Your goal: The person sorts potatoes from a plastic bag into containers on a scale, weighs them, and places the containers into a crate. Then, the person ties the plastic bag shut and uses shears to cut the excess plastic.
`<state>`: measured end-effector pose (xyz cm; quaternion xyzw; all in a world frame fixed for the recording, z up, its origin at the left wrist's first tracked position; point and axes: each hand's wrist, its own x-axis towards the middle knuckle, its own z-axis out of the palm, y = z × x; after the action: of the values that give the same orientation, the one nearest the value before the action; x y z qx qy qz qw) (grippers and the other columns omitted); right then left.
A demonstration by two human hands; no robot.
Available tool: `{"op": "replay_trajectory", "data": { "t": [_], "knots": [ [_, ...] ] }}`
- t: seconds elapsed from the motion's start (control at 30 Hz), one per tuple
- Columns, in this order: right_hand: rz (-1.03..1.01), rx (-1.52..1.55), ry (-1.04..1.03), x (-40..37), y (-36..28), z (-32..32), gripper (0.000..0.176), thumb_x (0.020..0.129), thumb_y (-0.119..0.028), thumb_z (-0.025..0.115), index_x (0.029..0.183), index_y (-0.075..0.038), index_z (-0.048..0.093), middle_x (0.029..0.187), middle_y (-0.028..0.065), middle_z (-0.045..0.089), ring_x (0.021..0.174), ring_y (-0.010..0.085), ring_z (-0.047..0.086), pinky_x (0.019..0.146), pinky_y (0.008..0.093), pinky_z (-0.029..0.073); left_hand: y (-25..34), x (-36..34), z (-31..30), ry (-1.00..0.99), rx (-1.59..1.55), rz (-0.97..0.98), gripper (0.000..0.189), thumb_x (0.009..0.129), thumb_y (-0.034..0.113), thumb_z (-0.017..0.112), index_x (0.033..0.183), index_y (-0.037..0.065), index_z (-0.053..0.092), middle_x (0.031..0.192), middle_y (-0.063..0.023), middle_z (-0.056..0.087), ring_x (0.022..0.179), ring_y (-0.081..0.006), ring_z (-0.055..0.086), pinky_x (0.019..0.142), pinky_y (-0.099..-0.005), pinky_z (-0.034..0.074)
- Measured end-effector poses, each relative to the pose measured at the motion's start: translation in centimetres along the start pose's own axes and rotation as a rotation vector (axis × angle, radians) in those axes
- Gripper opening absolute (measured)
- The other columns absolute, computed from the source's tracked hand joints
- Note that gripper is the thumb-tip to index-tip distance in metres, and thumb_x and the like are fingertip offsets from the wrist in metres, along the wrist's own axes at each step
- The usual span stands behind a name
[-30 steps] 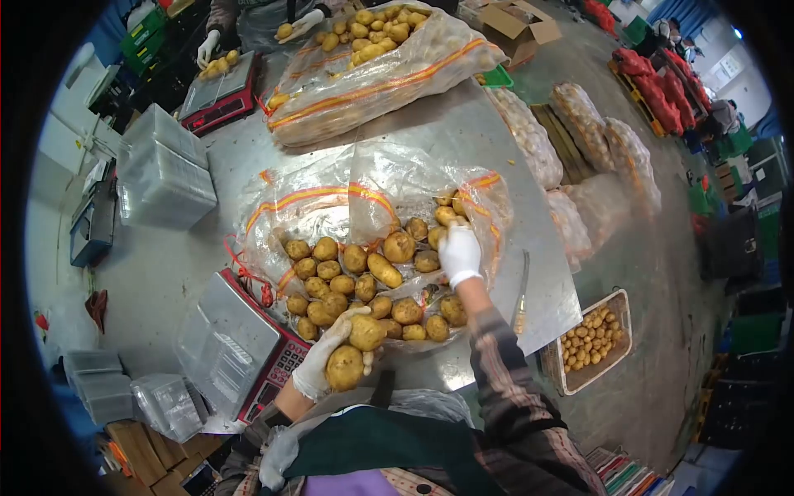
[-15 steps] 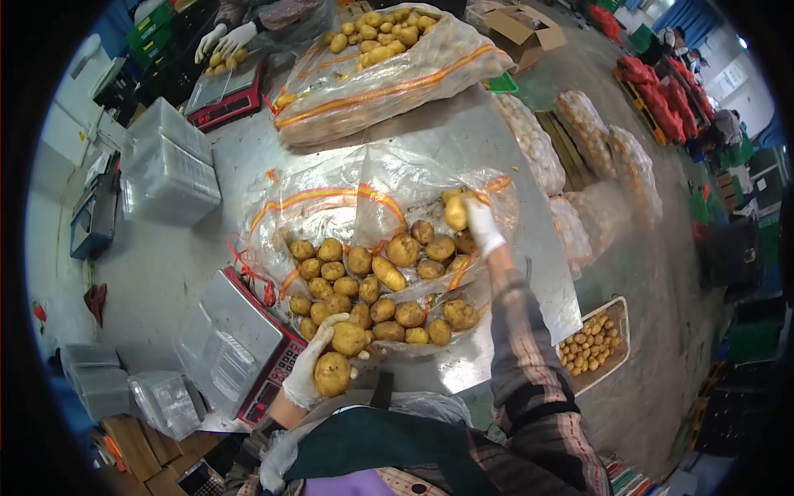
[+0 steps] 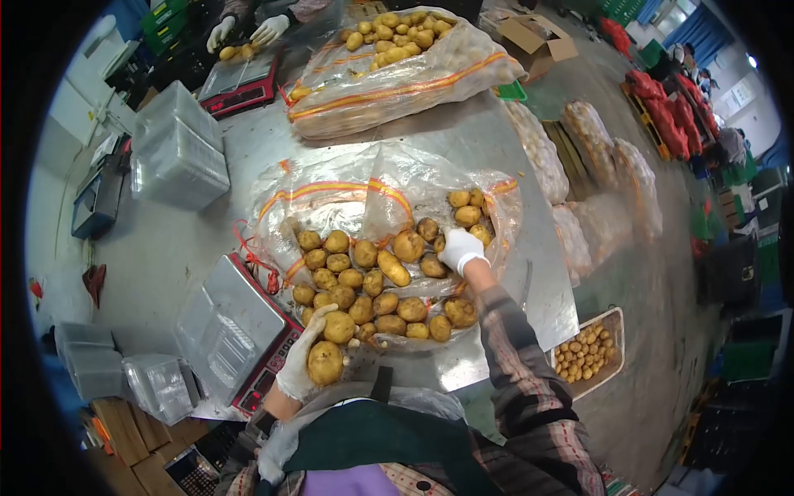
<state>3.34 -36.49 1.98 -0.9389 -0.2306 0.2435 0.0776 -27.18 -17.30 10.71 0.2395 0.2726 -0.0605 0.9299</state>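
Note:
Two potatoes [image 3: 325,362] rest in my left hand [image 3: 298,364], which is gloved in white and curls around them beside the scale. My right hand [image 3: 463,250], also in a white glove, is down among the loose potatoes [image 3: 408,245] on the right side of the open bag. Its fingers are bent over a potato [image 3: 440,243] that they mostly cover. Beyond that hand lies a small group of potatoes [image 3: 467,216]. The clear plastic bag [image 3: 322,215] with orange-yellow stripes lies spread on the metal table [image 3: 542,281].
A red-edged scale [image 3: 240,322] stands at left, near clear plastic boxes [image 3: 178,157]. Behind lies a full potato bag [image 3: 397,99]. Another person's gloved hands [image 3: 269,31] are over potatoes at a second scale [image 3: 240,78]. A potato crate [image 3: 616,351] sits low at right.
My right hand has let go of the potato it held, leaving it in the group at the bag's right, and moved nearer to me. The left hand keeps its two potatoes.

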Motion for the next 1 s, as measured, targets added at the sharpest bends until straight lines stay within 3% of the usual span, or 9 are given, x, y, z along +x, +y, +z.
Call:
{"op": "replay_trajectory", "data": {
  "t": [0.07, 0.13, 0.2, 0.37, 0.5, 0.63, 0.77, 0.9, 1.0],
  "knots": [
    [-0.030, 0.058, -0.094, 1.2, 0.1, -1.6, 0.051, 0.078, -0.030, 0.065, 0.121, -0.004, 0.058, 0.103, 0.0174, 0.067, 0.102, 0.0326, 0.062, 0.088, 0.0372, 0.049, 0.1, -0.5, -0.1, -0.006, 0.006, 0.018, 0.039, 0.100, 0.031, 0.041, 0.136, 0.015, 0.035, 0.114, -0.0209, 0.056, 0.093, -0.0298, 0.063, 0.064, -0.0332, 0.056],
    [-0.140, 0.714, -0.090, 0.9, 1.8, -2.0, 0.043, 0.086, -0.026, 0.057, 0.118, 0.002, 0.058, 0.095, 0.0149, 0.068, 0.085, 0.0282, 0.067, 0.074, 0.0363, 0.054, 0.2, -1.2, -0.3, 0.002, -0.006, 0.040, 0.039, 0.100, 0.030, 0.040, 0.136, 0.015, 0.035, 0.114, -0.0194, 0.056, 0.093, -0.0294, 0.063, 0.064, -0.0332, 0.056],
    [0.120, 1.562, -0.407, -1.2, 1.7, -2.6, 0.040, 0.094, -0.030, 0.048, 0.117, 0.001, 0.058, 0.082, 0.0146, 0.065, 0.056, 0.0253, 0.061, 0.047, 0.0318, 0.053, 0.4, -2.1, -0.4, -0.006, -0.057, 0.062, 0.040, 0.100, 0.030, 0.040, 0.136, 0.015, 0.034, 0.115, -0.0180, 0.056, 0.093, -0.0283, 0.064, 0.064, -0.0335, 0.057],
    [-0.175, 2.176, -0.545, -11.3, -7.1, -6.5, 0.061, 0.095, -0.051, 0.037, 0.129, -0.002, 0.046, 0.108, 0.0167, 0.058, 0.076, 0.0256, 0.063, 0.042, 0.0307, 0.052, 0.3, -3.7, -1.5, -0.023, -0.113, 0.101, 0.041, 0.100, 0.029, 0.041, 0.137, 0.014, 0.034, 0.121, -0.0154, 0.054, 0.098, -0.0258, 0.063, 0.066, -0.0356, 0.059],
    [-0.384, 2.260, -0.970, -9.0, -9.1, -0.5, 0.064, 0.094, -0.054, 0.039, 0.135, -0.005, 0.042, 0.128, 0.0165, 0.051, 0.087, 0.0251, 0.061, 0.043, 0.0300, 0.052, 0.3, -4.9, -3.1, -0.066, -0.134, 0.165, 0.043, 0.099, 0.028, 0.043, 0.139, 0.014, 0.034, 0.128, -0.0124, 0.050, 0.100, -0.0250, 0.062, 0.067, -0.0347, 0.058],
    [-0.060, 2.149, -1.003, -13.3, -17.4, -1.8, 0.051, 0.094, -0.043, 0.046, 0.131, -0.008, 0.047, 0.122, 0.0136, 0.056, 0.090, 0.0244, 0.061, 0.053, 0.0336, 0.053, 1.7, -8.4, -3.6, -0.018, -0.195, 0.281, 0.042, 0.097, 0.024, 0.045, 0.137, 0.015, 0.035, 0.126, -0.0142, 0.050, 0.101, -0.0265, 0.062, 0.068, -0.0353, 0.059],
    [-0.114, 1.769, -0.964, -14.9, -25.0, 2.2, 0.038, 0.093, -0.025, 0.053, 0.129, -0.013, 0.048, 0.117, 0.0105, 0.059, 0.092, 0.0233, 0.063, 0.060, 0.0321, 0.056, 4.5, -13.6, -6.2, 0.212, -0.031, 0.549, 0.035, 0.093, 0.016, 0.050, 0.127, 0.011, 0.042, 0.116, -0.0149, 0.052, 0.097, -0.0265, 0.063, 0.065, -0.0361, 0.059],
    [-0.398, 1.558, -0.818, -14.6, -32.4, 6.0, 0.038, 0.093, -0.021, 0.050, 0.128, -0.008, 0.047, 0.112, 0.0119, 0.059, 0.094, 0.0228, 0.063, 0.060, 0.0331, 0.057, 7.4, -16.9, -9.7, 0.615, 0.317, 0.889, 0.029, 0.092, 0.017, 0.052, 0.120, 0.012, 0.051, 0.114, -0.0127, 0.055, 0.101, -0.0242, 0.059, 0.079, -0.0351, 0.054],
    [-0.787, 1.203, -0.299, -14.3, -37.2, 9.5, 0.034, 0.090, -0.015, 0.057, 0.121, -0.001, 0.053, 0.110, 0.0122, 0.060, 0.100, 0.0196, 0.060, 0.084, 0.0289, 0.050, 8.2, -16.4, -13.8, 0.899, 0.750, 0.984, 0.026, 0.092, 0.021, 0.053, 0.116, 0.011, 0.057, 0.116, -0.0125, 0.056, 0.107, -0.0272, 0.054, 0.095, -0.0389, 0.042]
  ]
}}
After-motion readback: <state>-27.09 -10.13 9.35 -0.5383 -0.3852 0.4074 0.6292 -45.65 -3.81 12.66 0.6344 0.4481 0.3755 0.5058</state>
